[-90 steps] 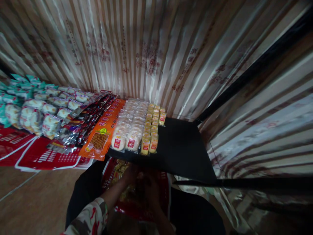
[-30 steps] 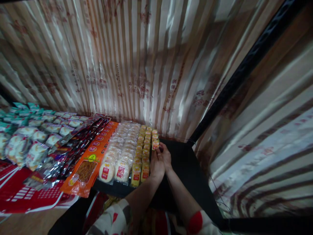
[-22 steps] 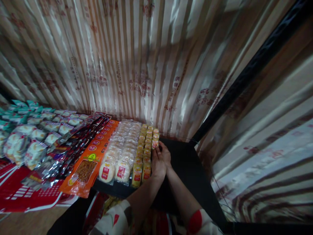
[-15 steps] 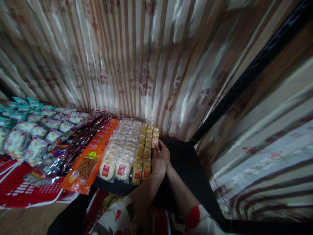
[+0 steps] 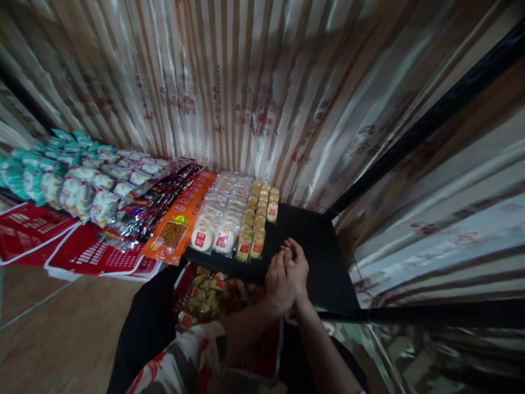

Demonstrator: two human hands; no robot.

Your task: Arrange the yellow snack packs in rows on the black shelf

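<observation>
Over the bare right part of the black shelf (image 5: 322,249), my left hand (image 5: 279,282) and my right hand (image 5: 298,269) lie against each other. Their fingers are fairly straight and point away from me; nothing shows in them, though the palms are partly hidden. Up and to the left of them stand rows of small yellow snack packs (image 5: 251,230) with red labels. The rightmost row (image 5: 273,210) is shorter and ends further back. Below the shelf's front edge, a red basket (image 5: 273,350) holds loose yellow packs (image 5: 209,290), partly covered by my left arm.
Left of the yellow rows are round white crackers in clear wrap (image 5: 223,224), an orange bag of sticks (image 5: 174,230), dark red packets (image 5: 164,202) and white and green packs (image 5: 53,180). Red baskets (image 5: 86,246) sit at the left. A curtain (image 5: 246,82) and black post (image 5: 394,148) bound the shelf.
Both hands have drawn back from the rightmost yellow row towards me, leaving its front pack visible. The view has shifted, showing more of the basket below.
</observation>
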